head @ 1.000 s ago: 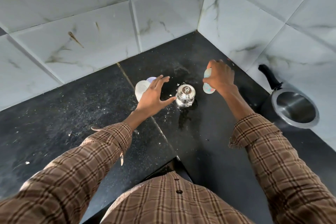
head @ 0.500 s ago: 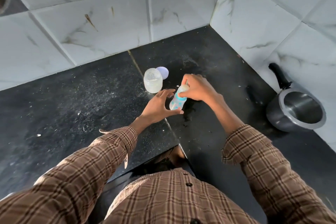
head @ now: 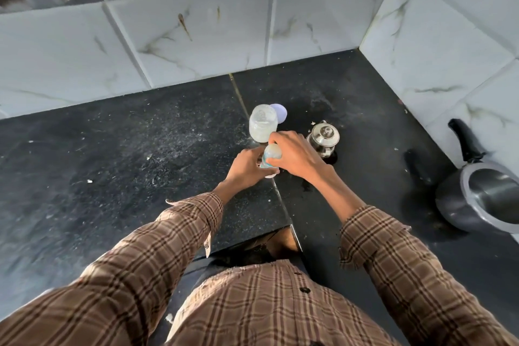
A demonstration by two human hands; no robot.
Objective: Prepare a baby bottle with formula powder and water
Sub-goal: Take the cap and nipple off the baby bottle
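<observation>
A small baby bottle with a clear cap and blue print stands on the black counter in front of me. My right hand grips its top from above. My left hand holds its lower part from the left. Just behind the bottle stands a clear plastic jar with white powder in it, and a pale purple lid lies behind the jar. To the right of my right hand sits a small steel pot with a knobbed lid.
A grey pan with a black handle sits at the counter's right edge by the tiled wall. Marble-look tiled walls meet in a corner behind the objects. White specks are scattered over the counter.
My right hand has brought the bottle from beside the steel pot to the counter in front of me. My left hand has closed onto its lower part. The view has shifted.
</observation>
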